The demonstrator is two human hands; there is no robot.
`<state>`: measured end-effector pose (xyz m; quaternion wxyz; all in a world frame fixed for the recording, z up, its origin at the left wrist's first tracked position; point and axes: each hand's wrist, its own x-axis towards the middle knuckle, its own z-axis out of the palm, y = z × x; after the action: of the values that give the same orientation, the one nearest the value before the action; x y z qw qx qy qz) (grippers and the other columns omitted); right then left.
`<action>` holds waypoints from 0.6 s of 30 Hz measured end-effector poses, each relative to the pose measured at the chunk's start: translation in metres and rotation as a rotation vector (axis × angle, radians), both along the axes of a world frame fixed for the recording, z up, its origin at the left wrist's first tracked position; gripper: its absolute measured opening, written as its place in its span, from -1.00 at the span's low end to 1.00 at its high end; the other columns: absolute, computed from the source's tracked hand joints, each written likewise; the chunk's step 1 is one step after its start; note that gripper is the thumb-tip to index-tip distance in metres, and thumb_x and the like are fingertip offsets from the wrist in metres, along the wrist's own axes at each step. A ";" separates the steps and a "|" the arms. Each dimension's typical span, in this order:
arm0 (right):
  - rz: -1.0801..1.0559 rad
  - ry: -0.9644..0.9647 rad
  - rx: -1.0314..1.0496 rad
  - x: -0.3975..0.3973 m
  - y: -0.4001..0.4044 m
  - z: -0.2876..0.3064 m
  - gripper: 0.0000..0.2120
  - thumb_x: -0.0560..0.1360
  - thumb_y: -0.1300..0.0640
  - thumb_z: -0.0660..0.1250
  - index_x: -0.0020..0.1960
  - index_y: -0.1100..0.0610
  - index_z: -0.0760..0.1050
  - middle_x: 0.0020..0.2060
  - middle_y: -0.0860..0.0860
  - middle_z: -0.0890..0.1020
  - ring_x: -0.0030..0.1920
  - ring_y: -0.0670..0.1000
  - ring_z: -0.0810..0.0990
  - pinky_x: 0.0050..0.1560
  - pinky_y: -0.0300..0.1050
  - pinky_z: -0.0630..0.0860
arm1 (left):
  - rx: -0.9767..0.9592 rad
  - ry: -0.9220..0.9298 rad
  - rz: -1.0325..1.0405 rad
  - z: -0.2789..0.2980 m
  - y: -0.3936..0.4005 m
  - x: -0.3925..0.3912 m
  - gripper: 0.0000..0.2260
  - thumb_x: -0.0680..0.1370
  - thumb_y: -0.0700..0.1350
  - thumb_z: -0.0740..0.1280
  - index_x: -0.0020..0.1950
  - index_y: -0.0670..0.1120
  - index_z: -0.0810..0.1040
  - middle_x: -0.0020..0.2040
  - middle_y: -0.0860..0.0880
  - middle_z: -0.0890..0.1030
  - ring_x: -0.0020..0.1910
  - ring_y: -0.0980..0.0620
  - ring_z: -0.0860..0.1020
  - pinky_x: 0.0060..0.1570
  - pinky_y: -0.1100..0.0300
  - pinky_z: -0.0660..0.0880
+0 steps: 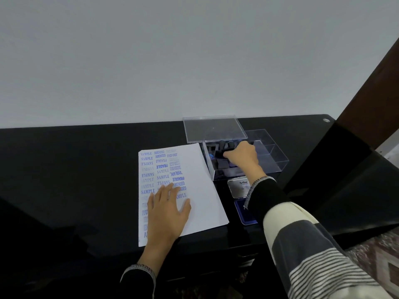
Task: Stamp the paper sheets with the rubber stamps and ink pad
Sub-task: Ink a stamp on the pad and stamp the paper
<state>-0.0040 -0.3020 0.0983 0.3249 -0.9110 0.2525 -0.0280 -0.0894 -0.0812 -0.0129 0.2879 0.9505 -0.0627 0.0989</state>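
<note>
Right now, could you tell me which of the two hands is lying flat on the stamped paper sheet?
The left hand, spread flat on the paper sheet; the right hand reaches into the clear box of stamps instead.

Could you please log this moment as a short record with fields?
left hand: flat on the paper sheet, fingers spread
right hand: inside the clear stamp box, fingers round a black stamp
paper: many blue imprints, right part blank
ink pad: open, beside the paper, partly hidden by the sleeve
box lid: off, behind the box
</note>
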 end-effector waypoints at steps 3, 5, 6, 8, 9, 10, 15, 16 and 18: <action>-0.052 -0.204 0.202 -0.013 -0.007 0.012 -0.69 0.47 0.12 0.36 -0.38 0.18 0.37 -0.43 0.02 0.49 -0.48 -0.11 0.47 -0.34 -0.25 0.43 | -0.003 -0.013 -0.008 0.001 -0.002 -0.001 -0.63 0.57 0.08 0.28 0.31 -0.05 0.49 0.37 -0.01 0.45 0.42 -0.02 0.31 0.49 0.01 0.04; -0.074 -0.305 0.374 -0.030 -0.009 0.016 -0.75 0.51 0.11 0.33 -0.30 0.19 0.42 -0.38 0.01 0.51 -0.52 -0.20 0.48 -0.46 -0.39 0.40 | 0.007 -0.041 -0.031 0.002 -0.003 -0.003 -0.69 0.56 0.03 0.31 0.25 -0.07 0.54 0.29 -0.02 0.52 0.32 -0.02 0.40 0.42 0.02 0.19; -0.079 -0.324 0.460 -0.038 -0.011 0.015 -0.80 0.52 0.13 0.32 -0.23 0.18 0.45 -0.31 0.03 0.55 -0.44 -0.17 0.53 -0.41 -0.38 0.45 | 0.022 -0.054 -0.043 0.004 -0.004 -0.004 -0.72 0.56 0.01 0.32 0.22 -0.08 0.56 0.25 -0.02 0.54 0.28 -0.03 0.44 0.36 0.03 0.26; -0.063 -0.310 0.580 -0.055 -0.017 0.008 -0.87 0.54 0.18 0.29 -0.18 0.16 0.45 -0.23 0.10 0.61 -0.32 -0.02 0.58 -0.23 -0.18 0.58 | 0.068 -0.066 -0.065 0.009 -0.005 -0.005 -0.76 0.57 -0.02 0.31 0.18 -0.08 0.58 0.20 -0.01 0.57 0.20 -0.03 0.48 0.26 0.05 0.34; -0.039 -0.285 0.577 -0.064 -0.020 0.004 -0.88 0.54 0.20 0.28 -0.18 0.15 0.43 -0.24 0.12 0.62 -0.30 0.02 0.57 -0.22 -0.10 0.57 | 0.091 -0.062 -0.071 0.011 -0.005 -0.006 -0.77 0.58 -0.02 0.30 0.17 -0.07 0.59 0.19 0.00 0.57 0.18 -0.02 0.49 0.22 0.06 0.36; -0.015 -0.259 0.533 -0.073 -0.025 -0.001 -0.88 0.53 0.20 0.27 -0.18 0.13 0.42 -0.26 0.12 0.62 -0.28 0.03 0.55 -0.23 -0.08 0.52 | 0.108 -0.061 -0.074 0.013 -0.006 -0.006 -0.78 0.58 -0.03 0.29 0.16 -0.06 0.60 0.17 0.01 0.58 0.16 -0.02 0.49 0.19 0.07 0.37; 0.101 -0.178 0.259 -0.113 -0.051 -0.011 -0.89 0.50 0.16 0.33 -0.15 0.19 0.51 -0.29 0.03 0.53 -0.29 -0.05 0.45 -0.31 -0.26 0.38 | 0.138 -0.100 -0.067 0.016 -0.008 -0.006 -0.83 0.57 -0.06 0.31 0.08 -0.07 0.62 0.08 0.01 0.61 0.05 -0.03 0.53 0.08 0.06 0.40; 0.131 -0.161 0.204 -0.119 -0.054 -0.010 -0.89 0.50 0.15 0.34 -0.16 0.18 0.53 -0.33 0.01 0.51 -0.31 -0.06 0.44 -0.33 -0.31 0.37 | 0.128 -0.107 -0.062 0.015 -0.009 -0.006 -0.84 0.56 -0.07 0.32 0.07 -0.08 0.62 0.07 0.00 0.61 0.04 -0.04 0.53 0.07 0.05 0.41; 0.205 -0.107 0.108 -0.128 -0.057 -0.009 -0.89 0.49 0.15 0.35 -0.20 0.13 0.51 -0.37 -0.02 0.46 -0.34 -0.08 0.42 -0.38 -0.35 0.33 | 0.110 -0.122 -0.049 0.013 -0.010 -0.007 -0.86 0.56 -0.08 0.33 0.06 -0.08 0.62 0.06 -0.01 0.61 0.03 -0.05 0.53 0.06 0.03 0.42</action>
<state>-0.1318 -0.3587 0.0897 0.3877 -0.9103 0.1417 -0.0294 -0.0959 -0.0909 -0.0003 0.2332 0.9553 -0.1088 0.1458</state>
